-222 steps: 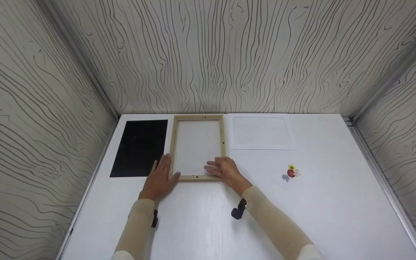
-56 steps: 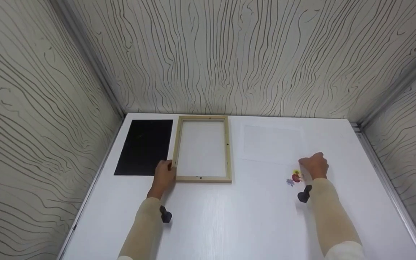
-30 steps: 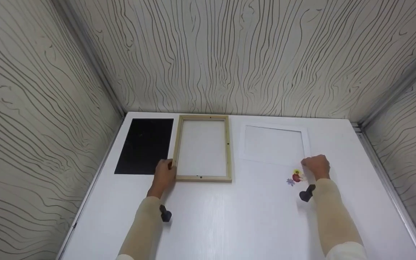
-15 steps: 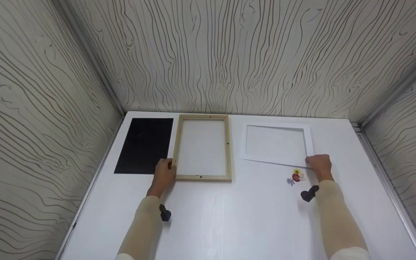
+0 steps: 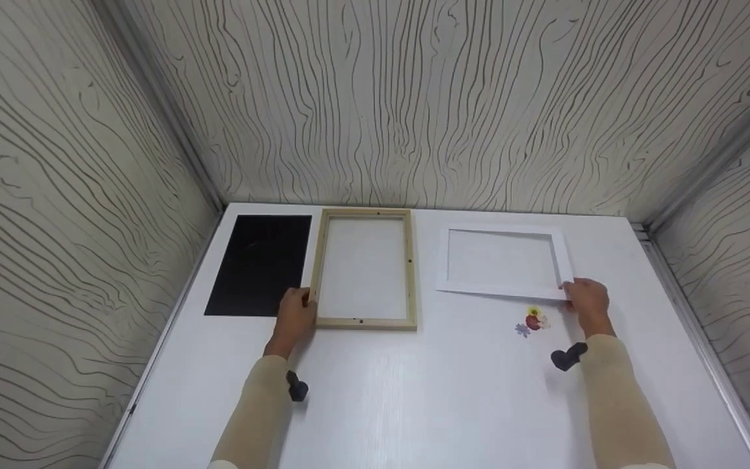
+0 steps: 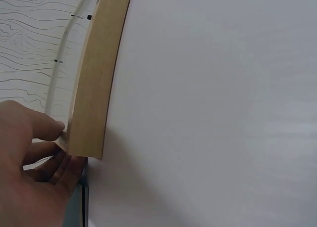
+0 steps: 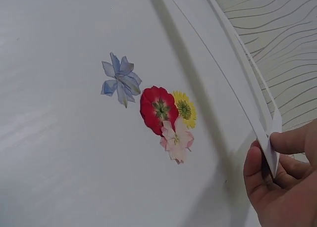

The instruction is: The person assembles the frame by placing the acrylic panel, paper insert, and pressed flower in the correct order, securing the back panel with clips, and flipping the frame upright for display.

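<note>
My left hand [image 5: 293, 319] pinches the left side of a light wooden picture frame [image 5: 367, 323] near its front corner. In the left wrist view, thumb and fingers [image 6: 44, 130] are at the end of the wooden bar [image 6: 94, 88]. With my right hand [image 5: 588, 303] I pinch the near right corner of a white picture mat [image 5: 499, 289]. The right wrist view shows the mat's thin edge [image 7: 267, 155] between thumb and fingers, raised above the table with a shadow under it. Pressed flowers [image 5: 532, 322] in red, yellow, pink and lilac-blue lie just in front of the mat.
A black rectangular sheet [image 5: 259, 266] lies flat left of the wooden frame. Everything stands toward the back of a white table [image 5: 388, 397]. Wood-grain patterned walls [image 5: 375, 104] rise behind it and at both sides.
My right hand went from the wooden frame to the white mat, gripped its corner, lifted it and drew it slightly right. My left hand changed from lying flat to pinching the frame's side.
</note>
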A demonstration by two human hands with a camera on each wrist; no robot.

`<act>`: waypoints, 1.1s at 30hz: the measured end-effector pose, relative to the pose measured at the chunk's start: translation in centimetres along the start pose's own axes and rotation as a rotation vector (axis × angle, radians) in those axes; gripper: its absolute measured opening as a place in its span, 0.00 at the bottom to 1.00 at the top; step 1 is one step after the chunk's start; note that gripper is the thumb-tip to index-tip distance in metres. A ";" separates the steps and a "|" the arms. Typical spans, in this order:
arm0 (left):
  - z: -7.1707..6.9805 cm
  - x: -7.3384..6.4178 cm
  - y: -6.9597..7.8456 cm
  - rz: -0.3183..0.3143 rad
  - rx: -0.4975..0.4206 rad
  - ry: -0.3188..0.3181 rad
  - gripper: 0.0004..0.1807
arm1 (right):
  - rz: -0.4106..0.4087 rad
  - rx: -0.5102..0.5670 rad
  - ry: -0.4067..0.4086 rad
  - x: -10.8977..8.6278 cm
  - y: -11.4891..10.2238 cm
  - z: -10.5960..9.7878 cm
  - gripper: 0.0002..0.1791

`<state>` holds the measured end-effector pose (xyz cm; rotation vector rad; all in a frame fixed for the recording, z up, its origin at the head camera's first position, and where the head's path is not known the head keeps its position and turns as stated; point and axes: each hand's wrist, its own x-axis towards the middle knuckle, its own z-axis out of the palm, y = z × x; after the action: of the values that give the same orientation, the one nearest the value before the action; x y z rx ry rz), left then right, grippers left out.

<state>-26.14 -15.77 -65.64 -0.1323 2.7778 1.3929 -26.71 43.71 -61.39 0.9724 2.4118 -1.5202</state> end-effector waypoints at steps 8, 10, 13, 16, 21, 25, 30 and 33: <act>0.0 -0.2 0.2 0.016 -0.011 0.004 0.20 | 0.014 0.079 -0.004 -0.3 0.0 -0.4 0.34; 0.2 -0.2 0.3 0.017 -0.008 -0.003 0.20 | 0.010 0.098 -0.004 -0.5 -0.1 -0.5 0.33; 0.3 -0.2 0.4 0.010 -0.004 -0.017 0.21 | -0.003 0.139 -0.009 -0.8 -0.1 -0.7 0.32; 0.3 -0.2 0.6 0.003 -0.004 -0.026 0.21 | -0.016 0.197 -0.016 -1.1 -0.3 -0.9 0.32; 0.4 -0.1 0.7 -0.010 -0.003 -0.024 0.22 | -0.022 0.311 -0.023 -1.6 -0.7 -1.4 0.33; 0.4 0.0 0.8 -0.009 -0.008 -0.021 0.22 | -0.022 0.386 -0.028 -1.9 -0.9 -1.9 0.33; 0.4 -0.2 0.9 -0.014 -0.013 -0.024 0.21 | -0.046 0.404 -0.049 -2.3 -1.2 -2.3 0.33; 0.3 -0.3 1.0 -0.021 -0.012 -0.028 0.22 | -0.054 0.383 -0.064 -2.6 -1.6 -2.2 0.34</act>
<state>-25.97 -14.91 -65.02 -0.1414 2.7379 1.3962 -25.12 43.98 -57.99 0.9056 2.1627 -2.0493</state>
